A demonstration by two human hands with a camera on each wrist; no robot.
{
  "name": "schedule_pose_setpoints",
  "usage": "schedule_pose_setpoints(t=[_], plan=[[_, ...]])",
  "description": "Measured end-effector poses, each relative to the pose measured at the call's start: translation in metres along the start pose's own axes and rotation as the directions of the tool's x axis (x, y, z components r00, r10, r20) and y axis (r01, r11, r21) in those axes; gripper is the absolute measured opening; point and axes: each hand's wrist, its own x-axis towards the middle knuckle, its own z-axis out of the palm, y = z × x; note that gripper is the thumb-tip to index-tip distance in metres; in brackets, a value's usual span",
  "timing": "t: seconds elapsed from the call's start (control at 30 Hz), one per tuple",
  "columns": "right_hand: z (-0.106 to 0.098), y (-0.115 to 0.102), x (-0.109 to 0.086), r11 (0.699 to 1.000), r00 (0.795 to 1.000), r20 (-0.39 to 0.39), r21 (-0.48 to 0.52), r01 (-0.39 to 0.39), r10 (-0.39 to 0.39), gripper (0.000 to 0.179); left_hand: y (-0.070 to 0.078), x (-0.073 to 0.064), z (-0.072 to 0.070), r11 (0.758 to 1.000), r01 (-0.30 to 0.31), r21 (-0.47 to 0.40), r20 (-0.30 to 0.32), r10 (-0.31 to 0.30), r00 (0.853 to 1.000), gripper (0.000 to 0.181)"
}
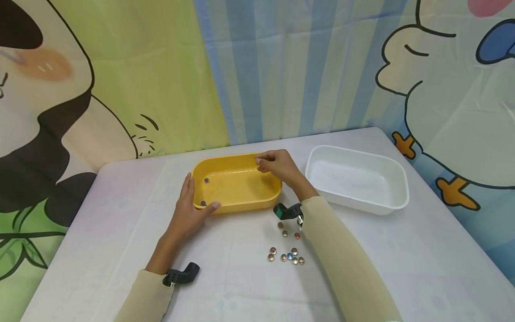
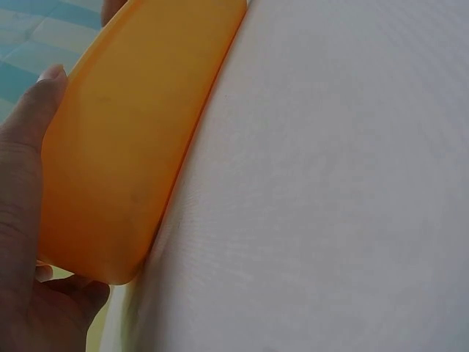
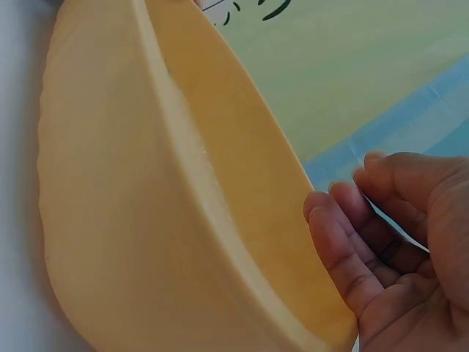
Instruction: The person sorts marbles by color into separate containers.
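Observation:
A yellow oblong tray (image 1: 237,208) rests on the table, with two small dark round pieces (image 1: 206,180) near its left end. My left hand (image 1: 191,212) grips that end; its thumb lies over the near rim and its fingers run along the left side. In the left wrist view, the thumb (image 2: 44,103) is at the rim and other fingers are at the corner. Over the tray's right far part is my right hand (image 1: 277,165), fingers loosely bent. Nothing shows between its fingers (image 3: 341,253) in the right wrist view; contact with the rim is unclear.
Several small shiny round pieces (image 1: 289,256), coppery ones and a blue one, lie on the white tablecloth (image 1: 233,277) in front of the tray. A white oblong tray (image 1: 358,199) stands at the right. Printed cloth (image 1: 281,67) hangs behind the table.

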Motion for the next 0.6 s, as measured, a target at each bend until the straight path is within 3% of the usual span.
schedule_pose_setpoints(t=[0.23,0.6], plan=[[-0.001,0.003,-0.006,0.999,0.998,0.024,0.020,0.050,-0.050,0.027,0.001,0.000,-0.001,1.000,-0.001,-0.014,0.002,0.001,1.000,0.115],[-0.004,0.002,-0.022,0.990,0.989,0.050,-0.028,0.139,-0.138,0.030,0.002,0.000,-0.001,1.000,0.005,-0.011,0.000,-0.005,1.000,0.115]])
